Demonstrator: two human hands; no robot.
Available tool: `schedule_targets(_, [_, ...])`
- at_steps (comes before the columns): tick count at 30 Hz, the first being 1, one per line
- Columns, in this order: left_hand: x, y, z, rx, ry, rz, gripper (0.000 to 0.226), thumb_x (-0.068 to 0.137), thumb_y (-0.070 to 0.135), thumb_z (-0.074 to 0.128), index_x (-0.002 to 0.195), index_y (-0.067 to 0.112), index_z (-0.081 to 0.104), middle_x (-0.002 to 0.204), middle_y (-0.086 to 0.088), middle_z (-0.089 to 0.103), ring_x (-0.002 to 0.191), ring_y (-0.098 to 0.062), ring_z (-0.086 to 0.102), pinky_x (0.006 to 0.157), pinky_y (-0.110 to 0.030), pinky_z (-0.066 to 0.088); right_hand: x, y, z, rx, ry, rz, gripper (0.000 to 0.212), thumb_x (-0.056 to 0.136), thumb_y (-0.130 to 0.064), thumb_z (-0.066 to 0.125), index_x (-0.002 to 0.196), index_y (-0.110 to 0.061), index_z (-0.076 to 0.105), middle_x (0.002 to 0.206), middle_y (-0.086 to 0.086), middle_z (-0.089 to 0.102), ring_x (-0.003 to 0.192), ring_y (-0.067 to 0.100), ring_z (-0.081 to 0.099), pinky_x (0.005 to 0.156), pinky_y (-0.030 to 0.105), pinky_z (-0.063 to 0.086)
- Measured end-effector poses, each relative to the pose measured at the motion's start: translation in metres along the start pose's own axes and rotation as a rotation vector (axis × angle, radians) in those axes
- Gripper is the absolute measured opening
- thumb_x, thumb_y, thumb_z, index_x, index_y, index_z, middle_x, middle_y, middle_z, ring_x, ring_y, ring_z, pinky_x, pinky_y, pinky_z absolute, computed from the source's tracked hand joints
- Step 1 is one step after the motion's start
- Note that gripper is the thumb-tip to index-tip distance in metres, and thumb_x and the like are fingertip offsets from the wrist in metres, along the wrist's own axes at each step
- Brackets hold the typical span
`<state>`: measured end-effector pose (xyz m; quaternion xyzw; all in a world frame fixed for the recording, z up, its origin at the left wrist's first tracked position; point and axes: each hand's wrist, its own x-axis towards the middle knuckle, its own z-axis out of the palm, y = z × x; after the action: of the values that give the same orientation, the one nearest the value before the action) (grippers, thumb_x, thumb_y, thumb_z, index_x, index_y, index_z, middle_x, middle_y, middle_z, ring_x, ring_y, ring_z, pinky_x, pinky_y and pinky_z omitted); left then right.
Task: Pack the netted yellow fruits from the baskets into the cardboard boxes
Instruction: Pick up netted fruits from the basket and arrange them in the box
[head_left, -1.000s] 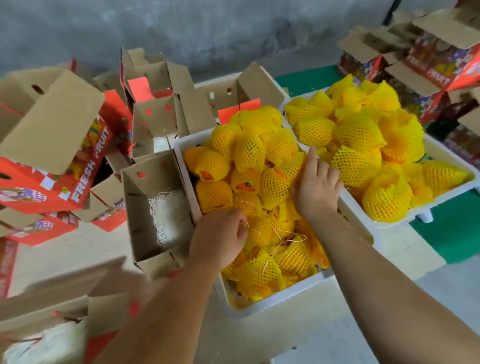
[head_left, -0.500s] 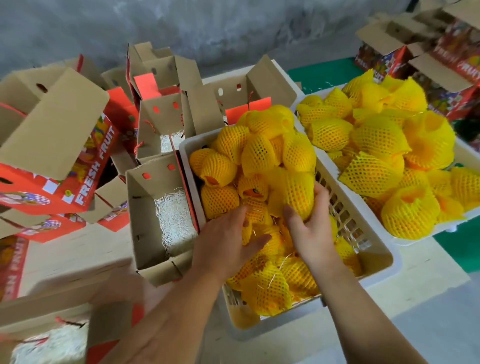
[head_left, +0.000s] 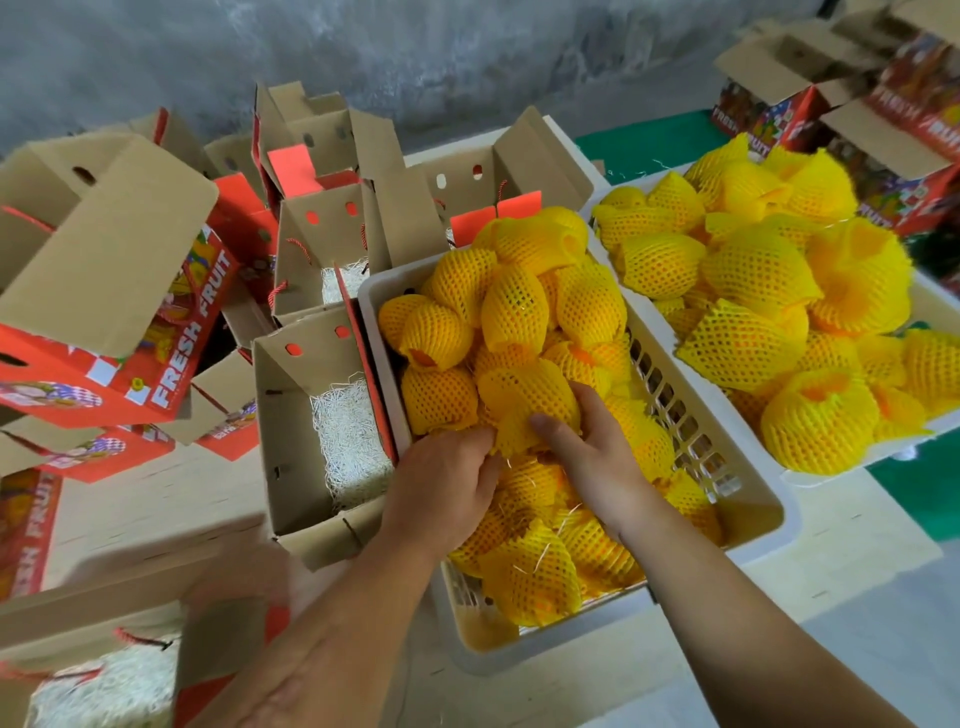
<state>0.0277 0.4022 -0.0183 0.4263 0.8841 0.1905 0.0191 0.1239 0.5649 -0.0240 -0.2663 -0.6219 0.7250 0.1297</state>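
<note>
Both hands are in the near white basket, which is heaped with yellow netted fruits. My right hand grips one netted fruit from below, thumb and fingers curled round it. My left hand holds the same fruit's net at its lower left edge, fingers curled. An open cardboard box lined with white shredded paper stands right beside the basket's left wall. A second white basket of netted fruits sits to the right.
More open boxes with red flaps stand behind the near one. Red "FRESH FRUIT" cartons lean at left and others stack at far right. Another box with shredded paper lies at bottom left. A grey wall runs behind.
My right hand came off the basket's right rim and took a fruit near the middle; my left hand moved up to it. The view shifted closer.
</note>
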Motion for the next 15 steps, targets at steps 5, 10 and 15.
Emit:
schedule_targets(5, [-0.002, 0.003, -0.005, -0.133, -0.096, -0.025, 0.06, 0.084, 0.092, 0.033, 0.098, 0.037, 0.053, 0.088, 0.021, 0.064, 0.085, -0.005, 0.063, 0.069, -0.033, 0.047, 0.001, -0.008, -0.005, 0.127, 0.138, -0.003, 0.042, 0.096, -0.021, 0.071, 0.131, -0.023, 0.047, 0.109, 0.009, 0.072, 0.086, 0.018, 0.073, 0.07, 0.035, 0.059])
schedule_targets(10, [0.001, 0.004, -0.006, -0.302, -0.03, -0.179, 0.097, 0.074, 0.101, 0.013, 0.139, 0.036, 0.044, 0.108, 0.019, 0.067, 0.103, -0.01, 0.065, 0.081, -0.035, 0.048, -0.008, -0.006, -0.002, -0.008, -0.1, -0.159, 0.053, 0.089, -0.012, 0.074, 0.129, -0.023, 0.04, 0.107, 0.015, 0.066, 0.074, 0.02, 0.06, 0.058, 0.042, 0.048])
schedule_targets(15, [0.0, 0.008, -0.008, -0.325, 0.105, -0.187, 0.086, 0.076, 0.096, 0.038, 0.138, 0.038, 0.049, 0.113, 0.008, 0.073, 0.105, -0.021, 0.068, 0.078, -0.036, 0.055, -0.011, 0.006, 0.004, -0.302, -0.295, -0.293, 0.065, 0.087, -0.004, 0.073, 0.142, -0.029, 0.046, 0.134, -0.009, 0.052, 0.116, 0.002, 0.059, 0.083, 0.029, 0.054])
